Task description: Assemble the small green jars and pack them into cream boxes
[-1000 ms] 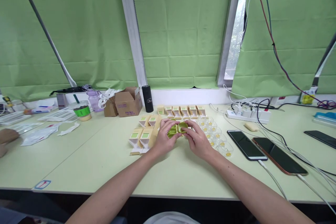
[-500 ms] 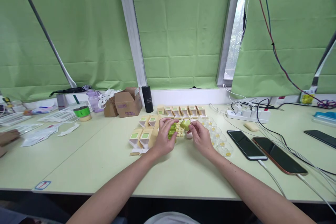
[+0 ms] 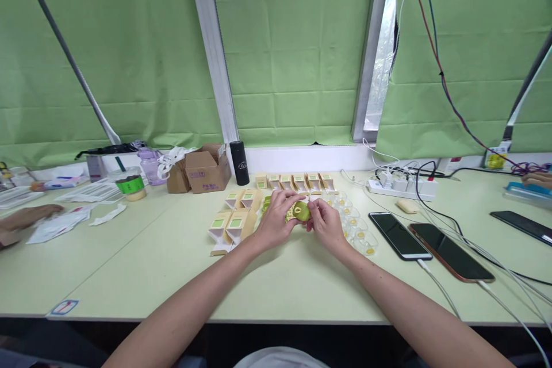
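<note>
Grip now two-handed on rounded green plastic piece (image 3: pixel 302 211), pinched between left hand (image 3: pixel 276 218) and right hand (image 3: pixel 326 224), likely steadier.

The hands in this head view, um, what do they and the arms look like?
The left hand and right hand wear no gloves. Both forearms are bare, with no sleeve, watch or bracelet. Any rings are too small to tell.

You face green curtains (image 3: pixel 293 52) between grey metal posts (image 3: pixel 212 46); daylight shows through a narrow window gap (image 3: pixel 382 69); a pale table (image 3: pixel 172 282) spans below.
</note>
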{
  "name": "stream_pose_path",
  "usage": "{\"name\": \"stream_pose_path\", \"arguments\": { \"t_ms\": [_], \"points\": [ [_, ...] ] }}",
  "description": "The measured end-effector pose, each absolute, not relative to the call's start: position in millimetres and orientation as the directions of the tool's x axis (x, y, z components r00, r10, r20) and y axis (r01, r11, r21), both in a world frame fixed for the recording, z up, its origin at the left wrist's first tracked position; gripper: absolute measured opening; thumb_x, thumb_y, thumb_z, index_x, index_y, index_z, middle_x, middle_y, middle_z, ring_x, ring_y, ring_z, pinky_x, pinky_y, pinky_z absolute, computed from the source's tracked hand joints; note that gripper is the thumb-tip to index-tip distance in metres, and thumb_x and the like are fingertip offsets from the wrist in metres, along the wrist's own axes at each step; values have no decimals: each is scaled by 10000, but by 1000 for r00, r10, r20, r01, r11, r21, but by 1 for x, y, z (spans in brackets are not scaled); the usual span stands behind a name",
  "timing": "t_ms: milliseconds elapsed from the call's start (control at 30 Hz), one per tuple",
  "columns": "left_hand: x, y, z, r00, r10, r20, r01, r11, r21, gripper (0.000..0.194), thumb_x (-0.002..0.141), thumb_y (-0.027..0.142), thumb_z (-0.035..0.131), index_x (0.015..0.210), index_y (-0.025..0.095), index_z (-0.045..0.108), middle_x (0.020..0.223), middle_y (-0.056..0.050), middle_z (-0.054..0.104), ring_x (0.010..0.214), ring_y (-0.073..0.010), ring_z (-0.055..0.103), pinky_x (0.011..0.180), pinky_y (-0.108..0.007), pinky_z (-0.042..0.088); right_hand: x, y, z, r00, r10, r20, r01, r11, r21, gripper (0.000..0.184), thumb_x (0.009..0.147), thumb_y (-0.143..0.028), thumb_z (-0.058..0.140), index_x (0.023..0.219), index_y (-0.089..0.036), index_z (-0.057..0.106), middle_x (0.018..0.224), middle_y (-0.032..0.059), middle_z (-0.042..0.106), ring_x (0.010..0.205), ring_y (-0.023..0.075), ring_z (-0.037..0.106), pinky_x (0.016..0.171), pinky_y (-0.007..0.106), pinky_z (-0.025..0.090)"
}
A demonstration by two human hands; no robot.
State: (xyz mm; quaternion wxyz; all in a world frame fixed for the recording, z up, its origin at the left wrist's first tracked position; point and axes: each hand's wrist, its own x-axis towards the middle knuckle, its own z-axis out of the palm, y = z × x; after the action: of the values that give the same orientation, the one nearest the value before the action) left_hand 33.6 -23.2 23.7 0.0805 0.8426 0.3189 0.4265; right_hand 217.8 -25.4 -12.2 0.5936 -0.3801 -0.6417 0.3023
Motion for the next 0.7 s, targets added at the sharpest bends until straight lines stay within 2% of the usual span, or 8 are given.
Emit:
{"name": "stream_pose_path", "arguments": {
  "t_ms": [100,167,267,367,433,533,700],
  "points": [
    [37,-20,29,392,641,659,444,-760,475,473,836,123,763,1280,279,712,1238,-83,673,1253,-305,536,1128,-506,466,222,-24,-9,24,847,531,107,526,-844,523,1037,-707,447,820,-247,568,623,1,677,503,179,628,525,285,456],
    [38,-16,30,323,679,659,422,-727,542,462,796,125,801,1228,270,731,1184,-75,698,1209,-300,561,1087,-487,483,227,-23,-6,60,827,559,158,545,-824,502,1056,-670,426,874,-241,611,660,9,698,524,180,623,544,288,459],
    [40,-6,26,187,759,624,347,-645,681,479,739,138,843,1193,251,740,1199,-77,706,1143,-279,612,1024,-446,505,240,-21,2,89,759,644,378,573,-727,394,1067,-548,454,935,-236,655,702,11,721,576,181,620,608,293,450],
    [38,4,16,114,827,551,172,-563,809,487,723,213,874,1186,212,723,1248,-95,706,1085,-249,660,971,-401,528,253,-21,13,46,721,691,677,487,-553,245,1024,-367,503,940,-235,691,758,26,740,698,204,660,669,306,420],
    [35,8,9,105,847,521,57,-528,847,518,711,263,894,1192,202,710,1230,-95,714,1058,-234,674,932,-371,537,260,-21,22,-37,752,658,828,392,-401,162,969,-297,570,914,-241,712,805,38,752,780,223,670,684,316,388],
    [29,7,5,95,863,496,-68,-491,868,565,701,290,909,1220,222,694,1201,-78,713,1040,-211,680,902,-337,540,266,-23,33,-226,817,530,903,380,-201,60,890,-285,690,876,-238,724,870,54,775,907,253,666,756,338,393],
    [23,2,7,74,894,441,-193,-421,886,610,669,282,940,1210,225,662,1154,-62,717,975,-181,691,875,-316,549,269,-27,36,-414,840,351,899,438,10,251,759,-384,837,940,-227,760,1022,106,773,1062,329,621,877,408,405]
  ]
}}
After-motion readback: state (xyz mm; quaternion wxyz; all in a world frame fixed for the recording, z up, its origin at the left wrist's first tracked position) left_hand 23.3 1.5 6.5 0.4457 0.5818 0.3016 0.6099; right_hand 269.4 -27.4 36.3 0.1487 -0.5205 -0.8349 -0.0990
